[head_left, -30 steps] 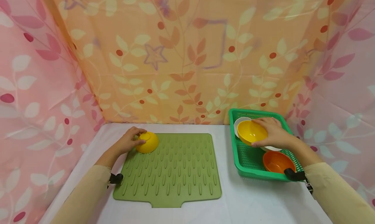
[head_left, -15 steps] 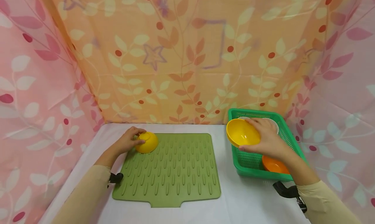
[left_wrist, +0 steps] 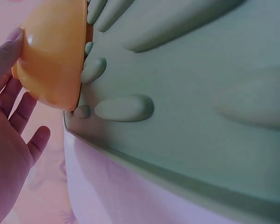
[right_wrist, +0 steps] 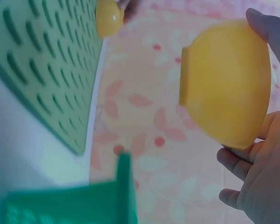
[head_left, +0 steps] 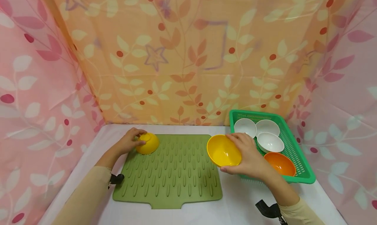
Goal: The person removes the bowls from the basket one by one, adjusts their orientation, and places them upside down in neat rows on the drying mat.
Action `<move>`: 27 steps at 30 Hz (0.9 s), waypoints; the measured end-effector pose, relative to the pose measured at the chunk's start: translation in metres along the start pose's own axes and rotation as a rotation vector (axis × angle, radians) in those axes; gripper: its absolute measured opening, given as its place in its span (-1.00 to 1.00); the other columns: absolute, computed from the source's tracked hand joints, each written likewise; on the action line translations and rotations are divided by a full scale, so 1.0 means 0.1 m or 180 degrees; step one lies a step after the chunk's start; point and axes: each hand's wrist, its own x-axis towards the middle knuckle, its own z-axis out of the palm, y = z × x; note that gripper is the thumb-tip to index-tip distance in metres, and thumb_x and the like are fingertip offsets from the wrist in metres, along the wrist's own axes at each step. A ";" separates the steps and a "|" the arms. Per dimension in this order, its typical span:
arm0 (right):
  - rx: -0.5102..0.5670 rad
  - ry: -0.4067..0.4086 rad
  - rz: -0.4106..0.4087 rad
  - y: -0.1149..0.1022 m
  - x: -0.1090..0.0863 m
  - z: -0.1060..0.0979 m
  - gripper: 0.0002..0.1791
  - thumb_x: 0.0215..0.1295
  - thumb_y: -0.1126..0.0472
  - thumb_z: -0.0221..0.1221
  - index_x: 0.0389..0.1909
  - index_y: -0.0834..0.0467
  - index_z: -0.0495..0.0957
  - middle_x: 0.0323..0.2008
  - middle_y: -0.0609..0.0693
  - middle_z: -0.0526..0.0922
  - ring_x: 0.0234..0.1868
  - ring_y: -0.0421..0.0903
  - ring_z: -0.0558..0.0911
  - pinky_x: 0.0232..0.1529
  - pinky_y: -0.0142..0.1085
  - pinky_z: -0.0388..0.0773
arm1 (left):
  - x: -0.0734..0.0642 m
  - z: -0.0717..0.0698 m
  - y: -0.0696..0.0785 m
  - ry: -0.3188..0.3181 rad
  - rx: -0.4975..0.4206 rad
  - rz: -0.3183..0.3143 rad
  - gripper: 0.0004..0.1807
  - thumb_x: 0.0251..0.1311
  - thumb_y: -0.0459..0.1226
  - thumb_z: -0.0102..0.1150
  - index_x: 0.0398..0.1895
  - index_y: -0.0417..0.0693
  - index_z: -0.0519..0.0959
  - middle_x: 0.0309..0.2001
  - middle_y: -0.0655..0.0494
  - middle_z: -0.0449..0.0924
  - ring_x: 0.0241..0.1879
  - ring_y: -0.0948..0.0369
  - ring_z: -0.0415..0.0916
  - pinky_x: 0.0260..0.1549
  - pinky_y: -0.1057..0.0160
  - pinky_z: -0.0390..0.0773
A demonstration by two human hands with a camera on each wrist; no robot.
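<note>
An upside-down yellow bowl [head_left: 149, 146] rests on the far left corner of the green ridged mat [head_left: 176, 172]. My left hand [head_left: 129, 141] holds that bowl, thumb and fingers on either side of its base; the left wrist view shows its rim down on the mat. A second yellow bowl [head_left: 223, 151] is in my right hand [head_left: 248, 156], raised between the mat's right edge and the green basket [head_left: 307, 177]. The thumb and fingers grip it near the rim, and its inside faces the head camera. In the right wrist view the held bowl [right_wrist: 224, 84] is clear of any surface.
Inside the basket, at the right, sit three white bowls [head_left: 270, 142] and an orange bowl [head_left: 281, 164], openings upward. White cloth [head_left: 235, 202] covers the table. A patterned curtain [head_left: 182, 55] hangs along the back, with pink ones at both sides.
My right hand has carried the yellow bowl out from over the basket, leftward and nearer, to beside the mat. The white bowls have come into fuller view. My left hand stays put.
</note>
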 end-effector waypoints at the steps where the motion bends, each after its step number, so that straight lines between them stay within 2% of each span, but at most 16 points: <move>1: -0.0003 -0.0005 -0.0012 -0.03 -0.01 0.05 0.17 -0.28 -0.29 0.60 0.39 0.17 0.42 0.27 0.08 0.45 0.31 0.09 0.30 0.27 0.22 0.18 | 0.00 0.00 0.00 0.0003 0.0000 0.0000 -0.47 0.34 -0.17 0.34 0.33 -0.11 0.51 0.13 -0.16 0.40 0.18 -0.13 0.32 0.20 -0.27 0.37; 12: 0.0127 -0.0252 0.0234 -0.28 -0.11 0.51 0.23 -0.26 -0.49 0.50 0.45 0.05 0.39 0.32 -0.04 0.41 0.37 0.04 0.28 0.23 0.21 0.41 | -0.03 0.01 0.01 0.0056 0.0026 0.0031 -0.46 0.34 -0.17 0.34 0.33 -0.14 0.51 0.13 -0.17 0.42 0.17 -0.14 0.32 0.21 -0.29 0.34; 16: 0.0257 -0.0296 0.0175 -0.32 -0.13 0.64 0.24 -0.27 -0.52 0.49 0.45 0.06 0.39 0.32 -0.07 0.40 0.39 0.02 0.28 0.25 0.17 0.40 | -0.07 0.01 0.04 0.0061 0.0069 0.0040 -0.47 0.34 -0.19 0.34 0.32 -0.15 0.51 0.13 -0.17 0.42 0.17 -0.14 0.33 0.21 -0.31 0.32; 20: 0.0385 -0.0311 0.0103 -0.34 -0.14 0.75 0.24 -0.29 -0.46 0.53 0.45 0.07 0.39 0.33 -0.08 0.40 0.40 0.02 0.27 0.28 0.18 0.37 | -0.10 0.00 0.08 0.0095 0.0174 0.0083 -0.47 0.35 -0.19 0.33 0.33 -0.17 0.50 0.13 -0.19 0.43 0.16 -0.15 0.33 0.17 -0.33 0.29; 27: 0.0595 -0.0474 0.0162 -0.35 -0.18 0.91 0.28 -0.30 -0.49 0.53 0.48 0.04 0.36 0.36 -0.09 0.36 0.40 0.00 0.26 0.29 0.16 0.39 | -0.11 0.04 0.12 0.0147 0.0300 0.0004 -0.45 0.39 -0.17 0.29 0.37 -0.16 0.47 0.30 -0.26 0.38 0.21 -0.21 0.31 0.19 -0.39 0.18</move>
